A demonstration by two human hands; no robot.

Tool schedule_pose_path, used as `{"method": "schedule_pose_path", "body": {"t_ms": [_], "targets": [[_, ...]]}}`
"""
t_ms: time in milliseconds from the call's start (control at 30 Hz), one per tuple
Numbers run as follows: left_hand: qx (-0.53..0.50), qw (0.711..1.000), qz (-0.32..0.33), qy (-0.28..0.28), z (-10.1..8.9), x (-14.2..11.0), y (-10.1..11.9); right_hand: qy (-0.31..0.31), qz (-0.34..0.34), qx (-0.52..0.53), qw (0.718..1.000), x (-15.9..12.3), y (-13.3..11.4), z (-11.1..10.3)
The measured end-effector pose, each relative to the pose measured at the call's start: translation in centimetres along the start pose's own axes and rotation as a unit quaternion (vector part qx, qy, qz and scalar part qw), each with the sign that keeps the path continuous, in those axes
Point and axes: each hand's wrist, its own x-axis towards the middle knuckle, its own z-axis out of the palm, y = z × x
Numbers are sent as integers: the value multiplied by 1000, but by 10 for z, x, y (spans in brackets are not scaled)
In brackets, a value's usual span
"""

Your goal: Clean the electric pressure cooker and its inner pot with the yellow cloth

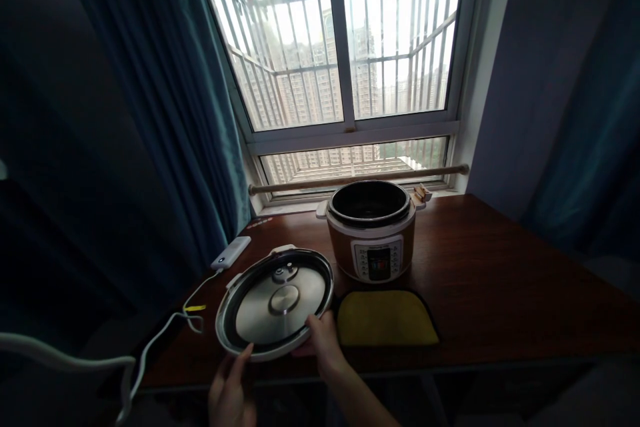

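An upturned pressure-cooker lid [277,300] with a shiny metal inner plate is tilted up over the wooden table's [500,280] front left. My right hand [323,341] grips its near right rim, fingers curled under. My left hand [231,387] is below the near left rim, fingers stretched up and touching the edge. The open cooker body [373,230], with a dark inner pot and a front control panel, stands behind the lid near the window.
A yellow cloth [386,319] lies flat in front of the cooker. A white power bank [231,252] with a white cable [165,330] sits at the table's left edge. A wooden rod [300,185] rests on the windowsill. Blue curtains [165,100] hang on the left.
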Motion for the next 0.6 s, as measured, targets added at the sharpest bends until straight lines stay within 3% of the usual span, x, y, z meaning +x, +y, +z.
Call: {"method": "schedule_pose_path", "body": {"t_ms": [300, 600], "targets": [[28, 999, 47, 1, 13, 2, -5, -26, 21, 7, 999, 12, -11, -2], [31, 999, 15, 7, 17, 0, 2, -63, 37, 27, 997, 8, -14, -4]]}}
